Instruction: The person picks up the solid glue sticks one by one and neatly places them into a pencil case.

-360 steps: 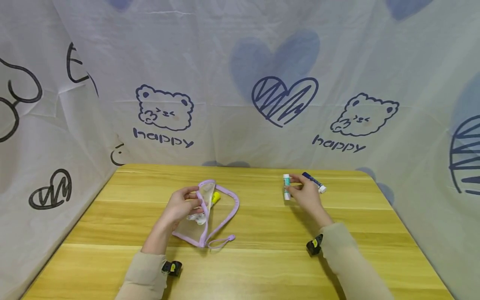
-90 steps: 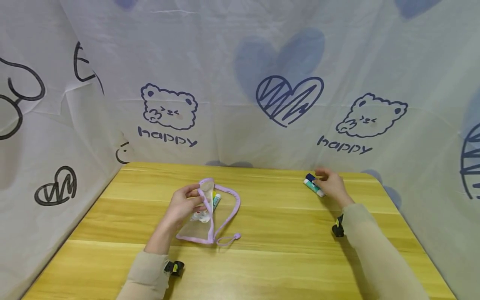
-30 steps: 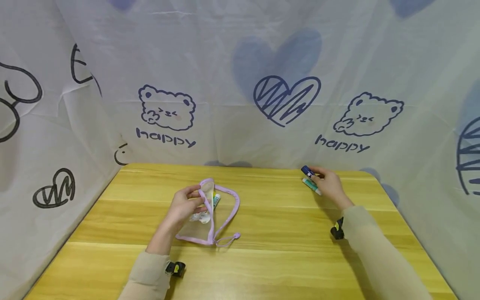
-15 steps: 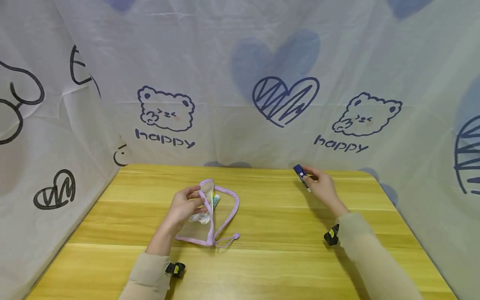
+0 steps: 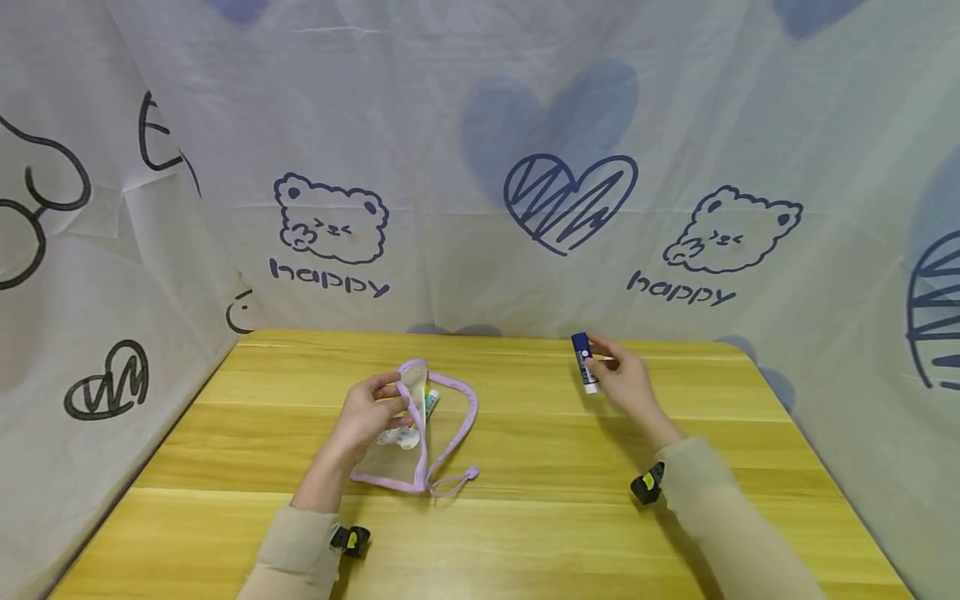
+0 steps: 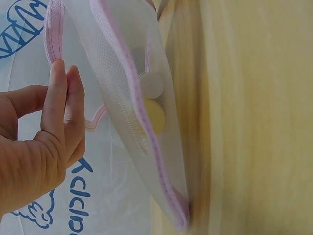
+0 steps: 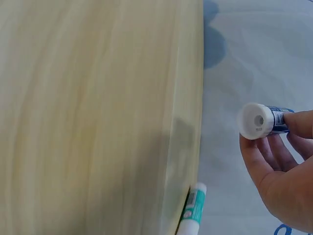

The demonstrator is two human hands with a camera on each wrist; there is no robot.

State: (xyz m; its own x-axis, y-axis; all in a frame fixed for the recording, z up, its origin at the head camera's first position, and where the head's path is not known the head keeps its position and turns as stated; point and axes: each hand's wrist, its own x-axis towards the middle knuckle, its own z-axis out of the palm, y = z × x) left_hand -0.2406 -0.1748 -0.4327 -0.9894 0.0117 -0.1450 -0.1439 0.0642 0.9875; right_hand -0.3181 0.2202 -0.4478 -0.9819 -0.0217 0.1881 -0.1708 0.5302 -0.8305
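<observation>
A sheer mesh zip pouch [image 5: 390,462] with lilac trim stands propped on the table, its mouth spread. My left hand [image 5: 369,408] pinches the pouch's upper rim; the left wrist view shows fingertips [image 6: 57,71] at the pink zip edge. Inside are a green-and-white glue stick [image 5: 431,402], something yellow and a white item; two round ends, one white and one yellow [image 6: 155,116], show through the mesh. My right hand [image 5: 626,382] holds a navy glue stick [image 5: 583,360] with a white base above the table, fingers and thumb around its side.
Another green-and-white glue stick [image 7: 194,209] lies on the table in the right wrist view, hidden behind my right hand in the head view. A lilac pull loop [image 5: 453,482] trails from the pouch. A printed cloth [image 5: 465,250] hangs behind the wooden table [image 5: 517,525].
Over these frames a green-and-white glue stick has gone into the pouch. My right hand has since lifted the navy glue stick and carried it left, turning it more upright. The left hand keeps its hold.
</observation>
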